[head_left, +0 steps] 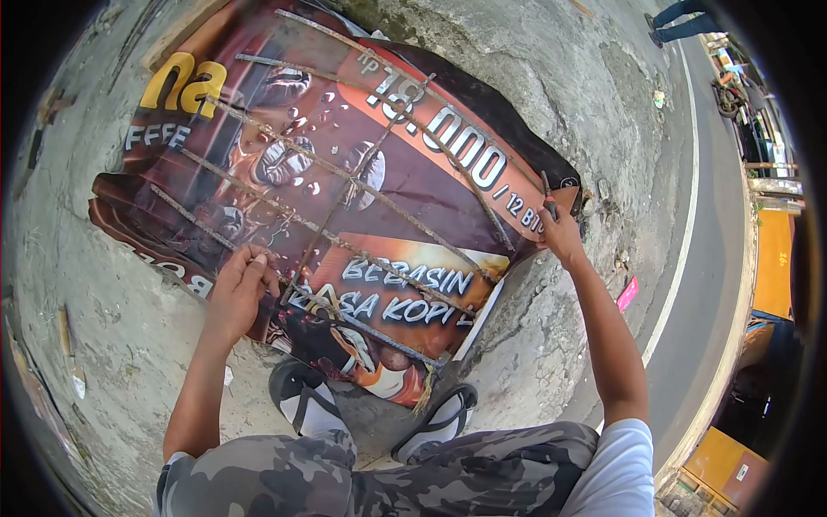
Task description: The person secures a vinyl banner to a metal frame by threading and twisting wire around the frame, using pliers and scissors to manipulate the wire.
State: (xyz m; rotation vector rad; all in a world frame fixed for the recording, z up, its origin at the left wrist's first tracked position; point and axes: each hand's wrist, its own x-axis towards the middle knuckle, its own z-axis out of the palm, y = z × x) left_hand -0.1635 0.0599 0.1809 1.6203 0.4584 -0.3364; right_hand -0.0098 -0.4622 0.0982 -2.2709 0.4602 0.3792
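— What did the head view show of the left hand?

— The left hand (239, 289) lay on the near edge of a printed banner (405, 185), fingers curled and pressed down on one of the rusty steel bars (284, 151) close to where it crossed another. Whether those fingers actually closed round the bar, I could not tell.

— And the right hand?

— The right hand (560, 233) was out at the banner's far right corner, fingers wrapped narrowly round a small dark tool (548, 200) whose tip pointed up at the end of a bar.

— Where did the banner lie?

— Flat on rough concrete ground (560, 77), spread before the person's two sandalled feet (370, 409). The bars lay across it as a grid, long ones running diagonally, shorter ones crossing them.

— Anything else about?

— Camouflage trousers (345, 474) at the bottom, a road with a white line (689, 207) to the right, and another person's legs (685, 21) at the top right, well apart.
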